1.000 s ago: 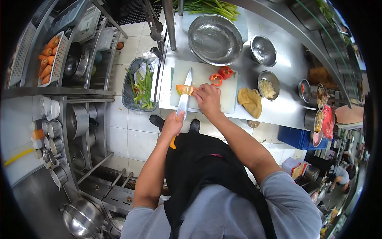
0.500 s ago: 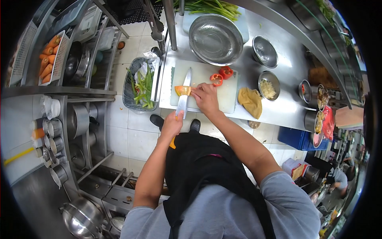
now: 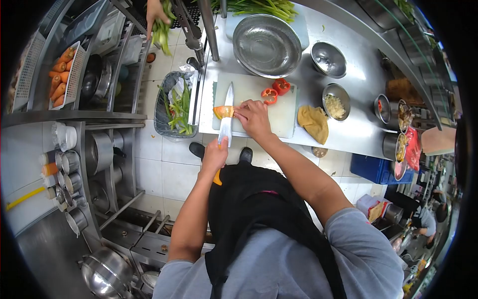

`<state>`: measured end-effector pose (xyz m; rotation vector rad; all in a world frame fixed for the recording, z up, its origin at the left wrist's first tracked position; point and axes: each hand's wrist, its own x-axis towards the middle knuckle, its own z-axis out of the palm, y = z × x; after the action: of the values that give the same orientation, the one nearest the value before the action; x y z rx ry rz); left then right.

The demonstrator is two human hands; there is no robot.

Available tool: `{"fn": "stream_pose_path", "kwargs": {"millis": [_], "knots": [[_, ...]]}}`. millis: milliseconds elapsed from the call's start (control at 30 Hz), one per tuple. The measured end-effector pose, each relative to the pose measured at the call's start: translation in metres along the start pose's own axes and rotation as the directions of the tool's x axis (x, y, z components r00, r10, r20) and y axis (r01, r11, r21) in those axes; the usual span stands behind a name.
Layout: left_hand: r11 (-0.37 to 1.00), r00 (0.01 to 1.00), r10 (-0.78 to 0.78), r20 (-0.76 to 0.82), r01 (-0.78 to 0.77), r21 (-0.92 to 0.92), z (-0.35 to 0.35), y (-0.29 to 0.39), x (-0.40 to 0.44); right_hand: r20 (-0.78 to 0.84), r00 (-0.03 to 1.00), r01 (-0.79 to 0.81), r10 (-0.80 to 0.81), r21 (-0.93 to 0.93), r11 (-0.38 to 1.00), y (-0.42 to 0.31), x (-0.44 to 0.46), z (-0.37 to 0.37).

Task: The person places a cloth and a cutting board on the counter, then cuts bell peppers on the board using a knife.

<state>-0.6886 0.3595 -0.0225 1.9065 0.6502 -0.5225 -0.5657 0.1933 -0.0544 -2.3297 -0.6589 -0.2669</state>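
Note:
My left hand (image 3: 215,155) is closed round the yellow handle of a knife (image 3: 225,130), whose blade points away from me over the cutting board (image 3: 281,124). A piece of orange-yellow bell pepper (image 3: 220,112) lies across the blade, which shows on both sides of it. Pressed against the right end of this piece are the fingertips of my right hand (image 3: 255,119). Whether the blade passes under or through the pepper, I cannot tell. Two cut red bell pepper pieces (image 3: 270,96) rest farther back on the board.
Behind the board stands a large strainer (image 3: 267,47). To the right are a yellow cloth (image 3: 312,123) and a bowl of chopped pale food (image 3: 335,103). A lined bin (image 3: 162,119) with green scraps stands left. Another person's hand (image 3: 155,15) holds green stalks at top left.
Another person's hand with green stalks has come into view at top left. Both my hands, the knife and the pepper piece stay nearly in place, while the view shifts slightly.

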Motion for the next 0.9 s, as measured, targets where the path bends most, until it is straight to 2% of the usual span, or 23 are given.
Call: {"fn": "stream_pose_path", "kwargs": {"millis": [100,167,267,400,500,800,900], "knots": [[1.000,1.000,-0.002,-0.002,0.002,0.008,0.002,0.001,0.005,-0.008,1.000,0.002,-0.002,0.018,1.000,-0.004,0.002,-0.006],[0.999,0.999,0.032,-0.008,-0.032,0.002,0.001,-0.002,0.007,-0.050,0.996,-0.070,0.068,-0.040,0.997,-0.012,0.003,-0.012],[0.999,0.999,0.040,-0.008,-0.040,0.017,0.003,-0.004,0.011,-0.051,0.995,-0.089,0.085,-0.080,0.993,-0.015,-0.001,-0.010],[0.997,0.997,0.080,0.001,-0.080,0.001,-0.001,0.001,0.003,-0.066,0.992,-0.113,0.109,-0.063,0.992,-0.012,-0.001,-0.008],[0.999,0.999,0.034,0.029,-0.035,0.020,-0.001,0.001,0.000,-0.055,0.993,-0.109,0.107,-0.045,0.993,-0.012,-0.004,-0.008],[0.998,0.998,0.059,0.016,-0.059,0.017,0.000,-0.003,-0.002,-0.050,0.991,-0.125,0.122,-0.062,0.990,-0.010,-0.005,-0.005],[0.998,1.000,-0.011,0.023,0.010,0.056,0.000,0.009,-0.003,-0.056,0.992,-0.114,0.111,-0.048,0.992,-0.008,-0.005,-0.005]]}}
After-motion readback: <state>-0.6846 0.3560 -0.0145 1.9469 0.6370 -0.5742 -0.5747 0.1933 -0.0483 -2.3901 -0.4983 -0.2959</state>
